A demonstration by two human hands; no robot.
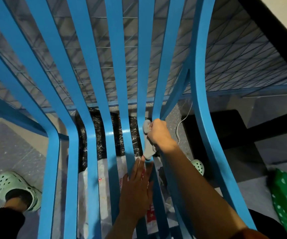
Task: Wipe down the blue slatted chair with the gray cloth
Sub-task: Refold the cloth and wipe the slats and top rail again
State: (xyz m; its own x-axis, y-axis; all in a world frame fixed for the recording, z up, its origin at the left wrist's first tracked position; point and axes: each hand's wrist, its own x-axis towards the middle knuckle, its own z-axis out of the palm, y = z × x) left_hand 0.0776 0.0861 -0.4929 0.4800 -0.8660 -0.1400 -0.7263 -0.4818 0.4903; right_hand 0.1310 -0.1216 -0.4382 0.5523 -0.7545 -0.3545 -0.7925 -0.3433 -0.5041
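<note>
Above the tiled floor (18,149), the gray cloth (148,147) clenched in the right hand (158,133) is best drawn lengthwise down the blue slatted chair (91,152), steadied by the flat, open left hand (137,188)

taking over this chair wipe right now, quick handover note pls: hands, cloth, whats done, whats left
Right hand: grips the gray cloth, working it into a gap between slats at the seat-back bend of the blue slatted chair.
Left hand: flat on the seat slats, fingers straight, just below the cloth.
Done: cannot tell which slats are already wiped.
Left: probably finish this slat, then check the others.
</note>
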